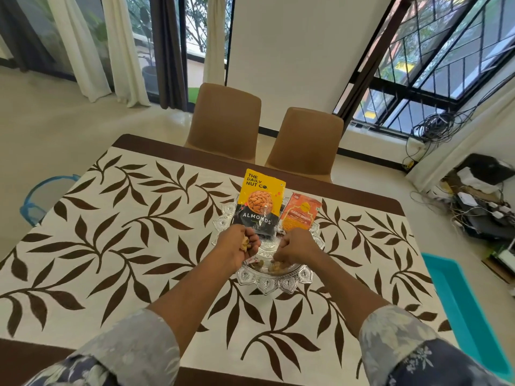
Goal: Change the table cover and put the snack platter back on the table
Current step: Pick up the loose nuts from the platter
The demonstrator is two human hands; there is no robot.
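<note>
A white table cover [133, 246] with brown leaf prints lies over the dark wooden table [362, 195]. On it, at the middle, stands a silver snack platter [274, 282] with an ornate rim. A yellow and black almonds packet [257, 203] and an orange garlic bhujia packet [299, 214] lie on the platter's far side. My left hand [239, 247] is cupped over the platter's left edge and holds several pale nuts. My right hand [292, 250] reaches down into the platter, its fingertips pinching at loose nuts [276, 267] there.
Two brown chairs [225, 121] [305, 140] stand at the far side of the table. A blue-rimmed bin [41, 196] is on the floor at the left. A teal tray [462, 310] lies to the right, with tangled cables and boxes [479, 201] beyond it.
</note>
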